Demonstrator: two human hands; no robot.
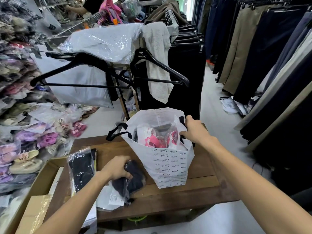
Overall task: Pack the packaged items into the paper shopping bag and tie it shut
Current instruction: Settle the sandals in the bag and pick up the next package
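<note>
Fingers of the left hand [118, 168] clamp a dark plastic-wrapped garment pack [130, 178]; the right hand [194, 130] pinches the white printed paper shopping bag [168, 164] rim, which could tip if tugged.

The bag [170, 164] is matt white paper printed with small black lettering, its handles [116, 131] black cloth. Inside, a pink item [155, 141] sits in glossy clear plastic. The table [199, 188] is dark wood, worn and scuffed. The dark packet [133, 179] and the packet [81, 169] beside it wear shiny, crinkled film. The box [35, 215] is matt brown cardboard.
</note>
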